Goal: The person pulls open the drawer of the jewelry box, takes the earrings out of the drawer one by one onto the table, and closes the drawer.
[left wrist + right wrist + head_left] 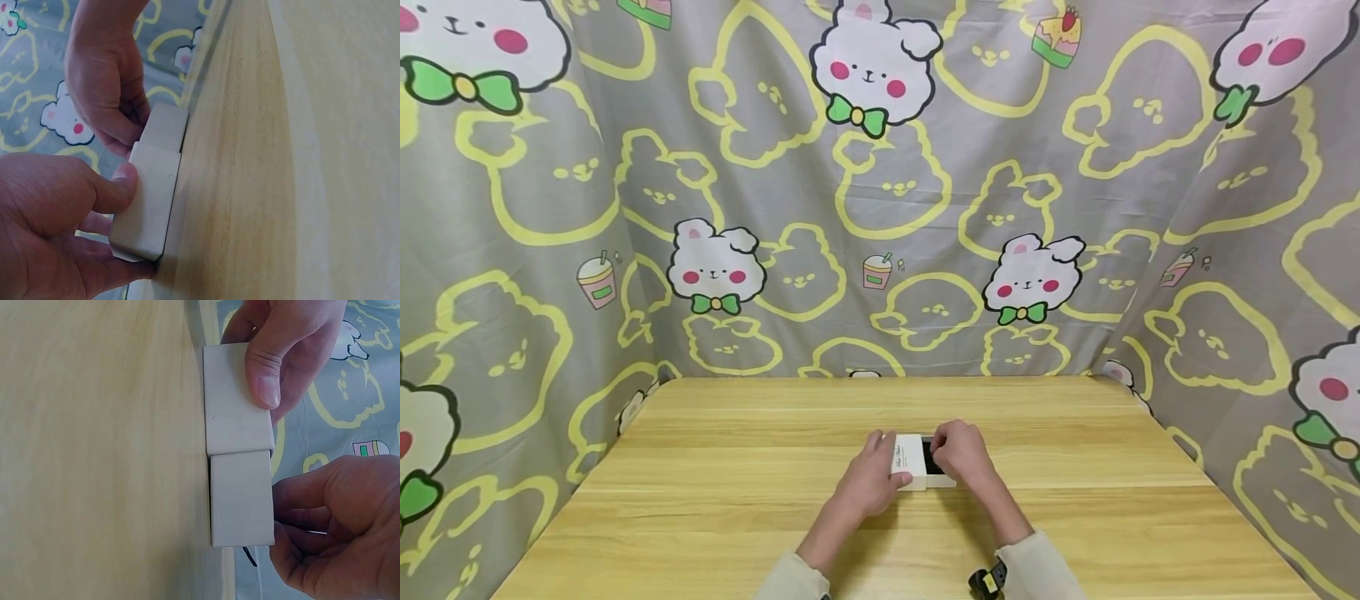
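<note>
A white slide-out box lies on the table, its printed outer sleeve (911, 463) on the left and its inner tray (942, 481) drawn partway out to the right. The tray's inside (928, 457) looks black. My left hand (868, 479) grips the sleeve, thumb on the near side (147, 200) and fingers around the left end and far side. Over the tray's open top is my right hand (961, 452), fingers curled and fingertips dipping past the rim (272, 506). What those fingertips hold is hidden; I cannot tell. A short black ribbon (250, 556) sticks out at the tray's end.
The wood-grain table (737, 483) reaches back to a grey curtain (865, 208) printed with cartoon rabbits, which also hangs along both sides. A black strapped device (987, 581) sits at the right wrist, beside the sleeve cuff.
</note>
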`<state>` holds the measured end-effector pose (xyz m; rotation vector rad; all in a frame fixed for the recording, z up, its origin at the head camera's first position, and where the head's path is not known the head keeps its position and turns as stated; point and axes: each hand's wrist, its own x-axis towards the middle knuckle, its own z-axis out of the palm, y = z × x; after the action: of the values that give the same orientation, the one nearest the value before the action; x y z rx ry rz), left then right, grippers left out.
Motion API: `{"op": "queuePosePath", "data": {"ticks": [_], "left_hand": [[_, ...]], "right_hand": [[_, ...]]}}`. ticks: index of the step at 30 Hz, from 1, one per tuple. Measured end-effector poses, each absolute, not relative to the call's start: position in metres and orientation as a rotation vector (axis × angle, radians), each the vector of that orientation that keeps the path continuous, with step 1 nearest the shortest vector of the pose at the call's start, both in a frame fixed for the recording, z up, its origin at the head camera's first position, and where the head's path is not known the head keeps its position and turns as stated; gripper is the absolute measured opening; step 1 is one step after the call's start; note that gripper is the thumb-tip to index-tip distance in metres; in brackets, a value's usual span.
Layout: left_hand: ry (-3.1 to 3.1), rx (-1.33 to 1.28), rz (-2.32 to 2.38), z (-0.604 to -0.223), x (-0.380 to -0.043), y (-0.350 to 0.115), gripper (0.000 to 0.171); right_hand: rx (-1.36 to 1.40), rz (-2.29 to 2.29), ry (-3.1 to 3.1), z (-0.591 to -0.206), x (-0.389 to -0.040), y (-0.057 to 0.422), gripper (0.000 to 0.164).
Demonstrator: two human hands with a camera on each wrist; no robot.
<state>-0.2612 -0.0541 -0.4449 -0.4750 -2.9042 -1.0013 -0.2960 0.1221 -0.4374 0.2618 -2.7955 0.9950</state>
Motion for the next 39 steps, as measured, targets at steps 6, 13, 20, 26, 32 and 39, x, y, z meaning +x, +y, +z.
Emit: {"op": "queuePosePath", "data": {"ticks": [6,13,20,26,32,39], "left_hand": [[-2.905,-0.467,-1.002,-0.4455,-0.2612,-0.0540,0.070],[-2.909,-0.456,-1.007,-0.4463,-0.2612,-0.0540,0.070],[-2.898,-0.465,-0.995,-0.4444,-0.2605,-0.0540,0.069],[-2.902,-0.464,-0.992,-0.4447,-0.2605,-0.0544,0.070],[-2.905,-0.460,-0.999,-0.4452,-0.2609,-0.0542,0.070],[-2.903,-0.462,-1.003,-0.4464,-0.2611,-0.0539,0.070]], "right_hand": [[0.251,1.006,-2.806,-0.4366,-0.2949,0.1213,0.022],[0.227,1.005,-2.811,-0.4359,-0.2959,0.1211,0.022],[0.236,1.008,-2.793,-0.4367,-0.2962,0.1212,0.022],[0.244,1.017,-2.786,-0.4380,-0.2966,0.1213,0.022],[0.268,1.015,-2.774,-0.4386,-0.2966,0.1214,0.022],[0.264,1.014,-2.765,-0.4375,-0.2949,0.1207,0.022]]}}
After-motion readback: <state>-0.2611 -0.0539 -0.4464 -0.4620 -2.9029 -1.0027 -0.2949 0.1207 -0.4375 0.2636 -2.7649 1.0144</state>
